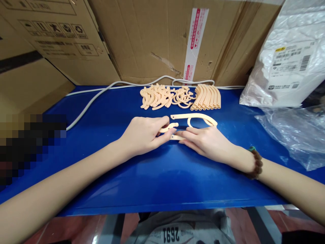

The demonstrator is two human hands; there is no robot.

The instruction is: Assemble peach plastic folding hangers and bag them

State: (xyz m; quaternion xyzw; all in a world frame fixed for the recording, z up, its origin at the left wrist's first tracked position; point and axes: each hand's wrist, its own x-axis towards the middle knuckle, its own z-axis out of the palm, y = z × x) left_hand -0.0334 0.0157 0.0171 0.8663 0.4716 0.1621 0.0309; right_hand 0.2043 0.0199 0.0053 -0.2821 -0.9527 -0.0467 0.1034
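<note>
My left hand [144, 135] is closed, pinching a short, wavy peach-coloured plastic piece [168, 128] between thumb and fingers. Close beside it, my right hand [212, 142] grips a peach plastic strip [176, 137] with a small hole at its end; most of that strip is hidden under the fingers. The fingertips of both hands nearly meet. Just beyond the right hand, a long bent plastic arm [194, 116] lies on the blue table [157, 183]. A curved hook [189, 122] shows beneath that arm, partly covered.
Behind my hands lie a heap of curved plastic pieces [156, 96], a pile of hooks [183, 97] and a neat row of bent arms [207, 97]. A white cable [101, 92] runs before the cardboard boxes [152, 40]. Plastic packaging [284, 67] stands right.
</note>
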